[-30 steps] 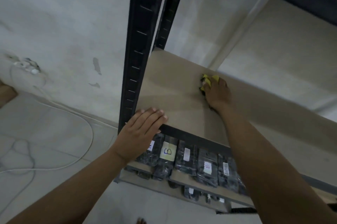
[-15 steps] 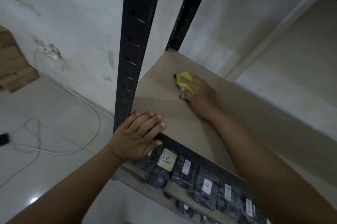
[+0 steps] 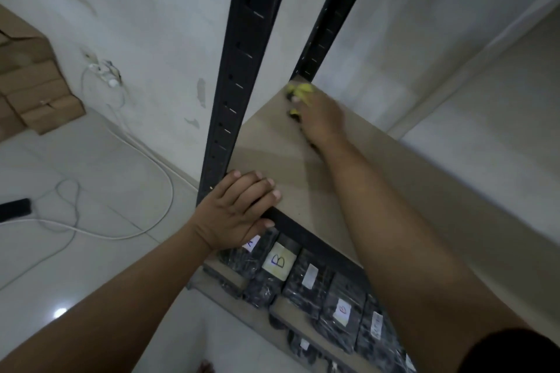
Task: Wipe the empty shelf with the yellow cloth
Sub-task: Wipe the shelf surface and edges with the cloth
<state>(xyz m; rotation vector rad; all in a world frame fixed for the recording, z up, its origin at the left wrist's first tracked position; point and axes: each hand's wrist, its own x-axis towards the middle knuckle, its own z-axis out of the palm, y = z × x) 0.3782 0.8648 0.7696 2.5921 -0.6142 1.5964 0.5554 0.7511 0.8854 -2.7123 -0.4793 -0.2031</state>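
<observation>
Two hands share the work — the left hand (image 3: 235, 210), at seven o'clock, lies flat with fingers spread on the shelf (image 3: 378, 190) edge, likely bracing. At twelve o'clock the right hand (image 3: 321, 118) presses the crumpled yellow cloth (image 3: 301, 90) into the far corner — matte, board-like surface.

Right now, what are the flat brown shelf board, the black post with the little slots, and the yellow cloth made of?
The flat brown shelf board looks like pressed wood fibreboard: matte, even tan, no grain. The black post with the little slots seems painted metal: thin, punched holes, slight sheen. The yellow cloth under the right hand looks like soft fabric, bunched and crumpled, though blurred.
</observation>
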